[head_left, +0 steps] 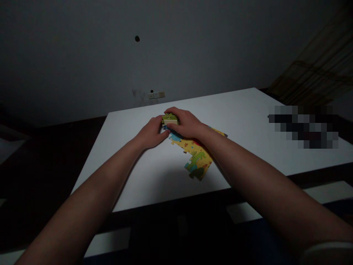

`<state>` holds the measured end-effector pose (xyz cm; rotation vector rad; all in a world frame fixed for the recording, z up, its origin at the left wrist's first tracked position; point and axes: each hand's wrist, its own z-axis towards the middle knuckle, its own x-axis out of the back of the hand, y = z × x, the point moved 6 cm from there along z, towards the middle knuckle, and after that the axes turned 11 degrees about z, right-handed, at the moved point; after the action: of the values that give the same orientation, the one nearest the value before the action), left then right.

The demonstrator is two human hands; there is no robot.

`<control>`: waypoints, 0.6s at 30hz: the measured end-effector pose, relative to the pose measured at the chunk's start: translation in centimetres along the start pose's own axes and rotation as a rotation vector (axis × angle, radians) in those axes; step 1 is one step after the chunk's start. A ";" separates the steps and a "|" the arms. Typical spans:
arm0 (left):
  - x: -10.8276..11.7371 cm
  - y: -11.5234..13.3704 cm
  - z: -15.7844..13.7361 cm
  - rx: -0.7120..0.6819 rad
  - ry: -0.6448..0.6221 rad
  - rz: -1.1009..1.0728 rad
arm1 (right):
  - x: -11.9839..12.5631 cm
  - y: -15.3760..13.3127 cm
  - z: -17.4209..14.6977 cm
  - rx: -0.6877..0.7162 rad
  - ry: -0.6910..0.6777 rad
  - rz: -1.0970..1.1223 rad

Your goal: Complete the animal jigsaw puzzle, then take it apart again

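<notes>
Between my two hands is a small green and cream block-like thing point(170, 120) with knobbed edges, perhaps stacked jigsaw pieces; I cannot tell for sure. My right hand point(185, 122) curves around its right side, fingers behind and thumb in front. On the left, the fingers of my left hand point(152, 133) press against its edge, and the thumb points toward the puzzle. A strip of joined jigsaw puzzle point(199, 156), yellow with a green dinosaur and blue parts, lies flat just in front. My right hand and forearm cover part of it.
The white table point(146, 180) spans the middle of the view, its near edge below my forearms. A blurred-out dark object point(306, 127) lies at the right side. Behind stands a grey wall with sockets point(156, 95); a patterned curtain point(317, 70) hangs at right.
</notes>
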<state>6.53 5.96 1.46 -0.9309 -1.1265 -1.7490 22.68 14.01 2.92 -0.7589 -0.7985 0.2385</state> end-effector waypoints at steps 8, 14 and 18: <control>0.1 0.1 0.0 -0.021 0.003 0.006 | 0.0 -0.3 -0.1 0.012 -0.007 -0.024; -0.2 -0.2 0.0 -0.025 -0.003 0.026 | -0.1 -0.6 -0.1 0.037 -0.024 -0.044; -0.3 -0.3 0.0 -0.034 -0.009 0.029 | 0.0 -0.7 -0.1 0.021 -0.021 -0.045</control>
<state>6.35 6.12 1.10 -0.9714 -1.0871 -1.7467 22.73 13.42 3.36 -0.7189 -0.8307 0.2149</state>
